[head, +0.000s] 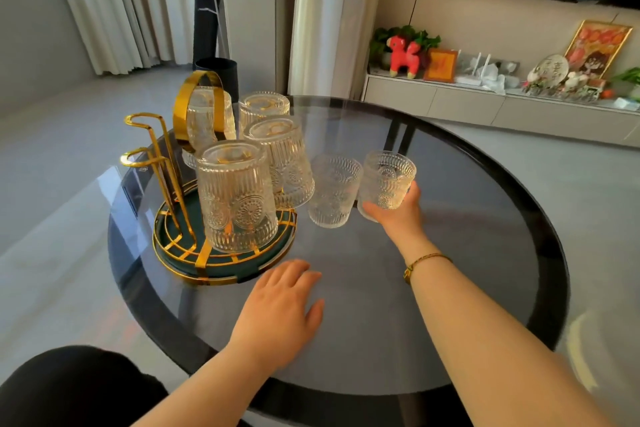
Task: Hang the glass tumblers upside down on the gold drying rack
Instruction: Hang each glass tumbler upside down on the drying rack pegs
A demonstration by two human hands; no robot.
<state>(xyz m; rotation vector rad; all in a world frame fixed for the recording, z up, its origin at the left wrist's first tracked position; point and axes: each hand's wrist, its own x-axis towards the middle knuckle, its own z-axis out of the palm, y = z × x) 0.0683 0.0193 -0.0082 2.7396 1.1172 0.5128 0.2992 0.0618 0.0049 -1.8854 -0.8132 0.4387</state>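
A gold drying rack (157,163) on a round green tray (221,265) stands at the table's left. Several embossed glass tumblers hang upside down on it, the nearest (235,198) in front. Two gold prongs on the rack's left side carry nothing. An upright tumbler (333,191) stands on the table just right of the rack. Beside it, my right hand (398,211) grips another upright tumbler (387,180) from below and behind. My left hand (280,308) lies flat on the table with fingers apart, just in front of the tray.
The round dark glass table (450,288) has a black rim. A dark cylinder (216,71) stands on the floor behind the rack. A low cabinet with ornaments (485,94) runs along the right wall. My knee (69,388) shows at bottom left.
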